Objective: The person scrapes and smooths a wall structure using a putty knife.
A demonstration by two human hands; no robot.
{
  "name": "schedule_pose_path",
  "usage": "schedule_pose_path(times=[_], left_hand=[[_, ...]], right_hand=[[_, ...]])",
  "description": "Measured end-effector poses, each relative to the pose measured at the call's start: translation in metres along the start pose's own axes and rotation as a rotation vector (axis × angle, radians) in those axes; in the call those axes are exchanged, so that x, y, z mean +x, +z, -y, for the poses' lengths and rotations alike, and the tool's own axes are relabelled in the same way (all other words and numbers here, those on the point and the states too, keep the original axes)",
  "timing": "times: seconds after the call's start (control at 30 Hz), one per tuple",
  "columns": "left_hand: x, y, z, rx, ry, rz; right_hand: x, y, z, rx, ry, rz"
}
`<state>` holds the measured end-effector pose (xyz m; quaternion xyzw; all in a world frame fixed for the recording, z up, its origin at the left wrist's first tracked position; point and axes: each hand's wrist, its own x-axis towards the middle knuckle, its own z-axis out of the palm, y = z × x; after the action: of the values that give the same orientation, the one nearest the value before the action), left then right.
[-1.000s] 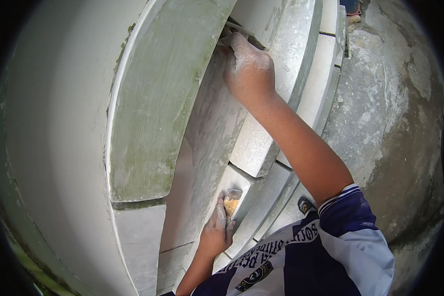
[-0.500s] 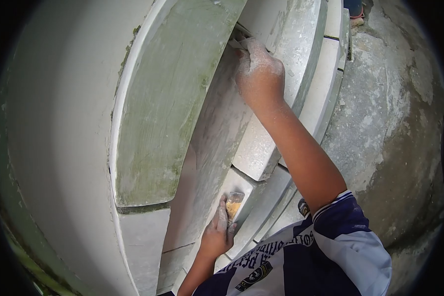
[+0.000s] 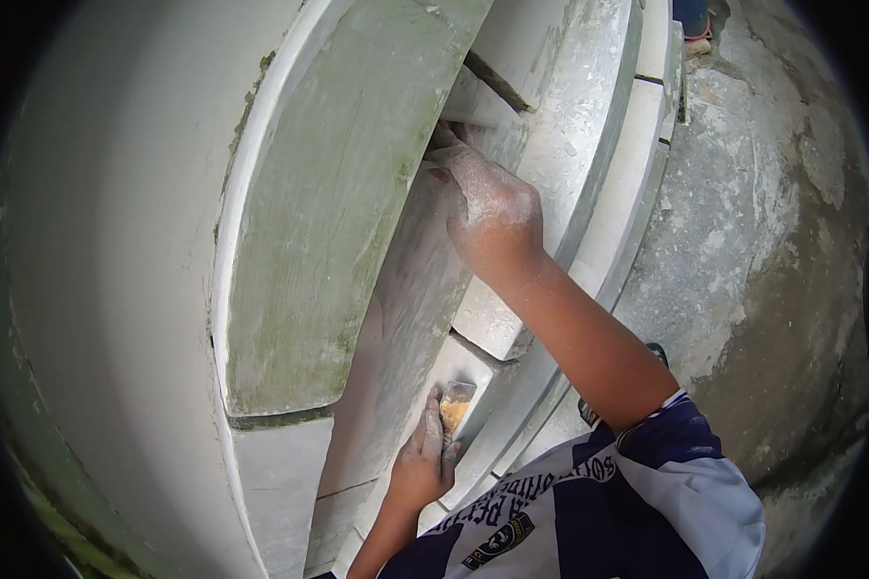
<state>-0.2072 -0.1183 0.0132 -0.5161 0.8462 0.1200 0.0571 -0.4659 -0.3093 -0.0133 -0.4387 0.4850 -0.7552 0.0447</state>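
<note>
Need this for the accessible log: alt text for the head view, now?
A dusty right hand presses into the groove of a large curved plaster moulding, while the left hand holds a small yellow pad against a lower section. The person wears a blue-and-white shirt; rough concrete floor lies to the right.

Matt, rough, algae-stained concrete segment (image 3: 328, 212); chalky dust coats the right hand (image 3: 488, 207); sponge (image 3: 454, 405) perhaps foam.
</note>
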Motion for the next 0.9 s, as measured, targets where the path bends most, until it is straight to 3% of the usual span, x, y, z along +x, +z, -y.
schedule_pose_path(times=[0.07,0.17,0.2,0.27,0.37,0.4,0.53,0.6,0.67,0.77,0.8,0.87,0.9], left_hand=[[0.001,0.001,0.001,-0.007,0.003,-0.001],[-0.001,-0.002,-0.001,-0.021,-0.03,0.018],[0.001,-0.003,-0.002,-0.026,-0.043,0.027],[-0.001,-0.001,0.001,-0.024,-0.021,0.012],[-0.007,0.006,0.012,0.002,-0.087,0.079],[-0.009,0.007,0.014,0.015,-0.128,0.121],[-0.003,0.005,0.011,-0.026,0.012,-0.001],[-0.002,0.004,0.009,-0.031,0.02,-0.01],[-0.002,0.004,0.009,-0.045,-0.005,0.008],[-0.004,0.001,0.006,-0.044,-0.036,0.028],[-0.001,0.0,0.005,-0.04,-0.039,0.031],[0.0,0.0,0.007,-0.041,-0.006,0.022],[0.0,0.0,0.007,-0.042,0.006,0.018]], right_hand=[[0.034,-0.008,-0.012,-0.212,0.118,-0.022],[0.039,0.001,-0.027,-0.195,0.09,-0.147],[0.024,0.001,-0.014,-0.198,0.139,-0.054],[-0.022,0.014,0.009,-0.007,-0.119,-0.066],[-0.095,0.006,0.062,0.102,-0.186,0.228],[-0.096,0.004,0.06,0.113,-0.192,0.228],[-0.048,0.008,0.015,-0.065,-0.19,0.065],[-0.004,0.003,0.0,0.025,-0.098,-0.03],[0.026,-0.007,-0.002,-0.179,0.143,0.006],[0.031,-0.003,-0.024,-0.285,0.129,-0.094],[0.019,0.0,-0.014,-0.172,0.155,-0.028],[-0.029,0.008,0.011,-0.056,-0.029,-0.027],[-0.058,0.006,0.028,-0.078,-0.066,0.099]])
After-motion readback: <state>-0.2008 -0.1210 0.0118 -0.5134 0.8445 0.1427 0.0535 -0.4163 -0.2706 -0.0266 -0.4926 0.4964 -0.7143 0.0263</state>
